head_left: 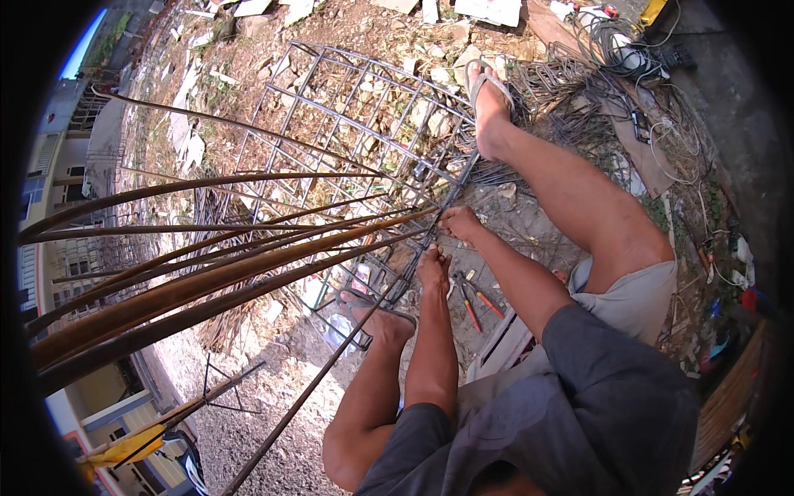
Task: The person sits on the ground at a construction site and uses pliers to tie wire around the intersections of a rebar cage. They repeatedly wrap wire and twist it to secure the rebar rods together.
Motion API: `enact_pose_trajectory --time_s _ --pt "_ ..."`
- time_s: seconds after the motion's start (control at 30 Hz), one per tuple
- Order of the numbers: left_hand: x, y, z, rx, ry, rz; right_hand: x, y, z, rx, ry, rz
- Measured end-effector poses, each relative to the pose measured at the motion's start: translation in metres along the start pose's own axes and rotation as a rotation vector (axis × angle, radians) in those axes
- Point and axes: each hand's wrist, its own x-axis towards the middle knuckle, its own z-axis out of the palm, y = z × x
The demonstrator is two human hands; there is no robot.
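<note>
A cage of steel rebar [364,70] lies on the ground between my feet, its bars crossing in a grid. Along its near edge runs a bundle of dark bars, where both hands work close together. My left hand [433,269] is closed, fingers curled against the bundle. Just above it, my right hand [460,225] pinches at the bars' edge, fingertips together. Whatever either hand grips is too small to make out. Pliers with red handles [473,318] rest on the ground beside my left wrist, with another red-handled tool [490,304] next to them.
Long rusty bars [207,285] stretch from the left to the cage. One thin bar [306,397] slants past my left foot [385,322]. My right foot [490,99] is by the cage's far corner. Coiled wire and cables [608,50] lie upper right; rubble [430,116] shows through the grid.
</note>
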Motion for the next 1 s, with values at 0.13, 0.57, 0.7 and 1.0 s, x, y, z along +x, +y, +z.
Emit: enact_pose_trajectory --time_s 0.13,0.57,0.7,1.0 --pt "-0.004 0.005 0.002 0.176 0.013 0.031 0.004 0.0 0.0 0.122 -0.016 0.041" --pt "-0.011 0.001 -0.004 0.453 -0.018 0.16 -0.009 0.029 0.024 0.305 -0.058 0.079" --pt "-0.018 0.002 0.009 0.494 0.022 0.253 -0.013 0.033 0.027 0.375 -0.021 0.077" --pt "-0.021 0.01 0.028 0.677 -0.009 0.369 -0.023 0.031 0.022 0.315 0.003 0.064"
